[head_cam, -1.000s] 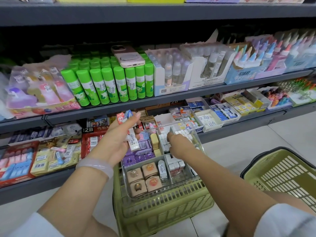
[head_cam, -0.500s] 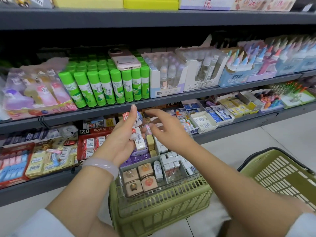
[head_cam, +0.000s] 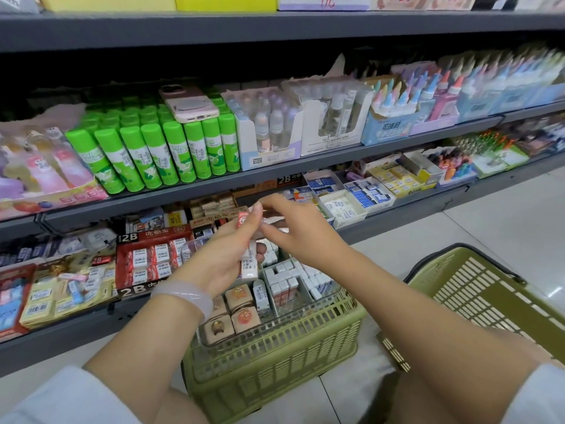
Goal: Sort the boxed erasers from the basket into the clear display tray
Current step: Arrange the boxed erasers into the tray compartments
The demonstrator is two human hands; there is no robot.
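Left hand (head_cam: 227, 255) grips several boxed erasers (head_cam: 249, 261) in curled fingers, red-and-white box end sticking up at top. Right hand (head_cam: 293, 231) meets it from right, fingertips (head_cam: 266, 206) pinching top of that bunch. Both hands hover above clear display tray (head_cam: 305, 315), which sits atop olive-green basket (head_cam: 275, 362) on floor. Tray holds white boxed erasers (head_cam: 287, 283) in right compartments, square tan boxes (head_cam: 235, 313) near left. Second olive basket (head_cam: 477, 301) lies right. Behind: shelf with green glue sticks (head_cam: 159, 154), pink phone (head_cam: 189, 102) lying on them.
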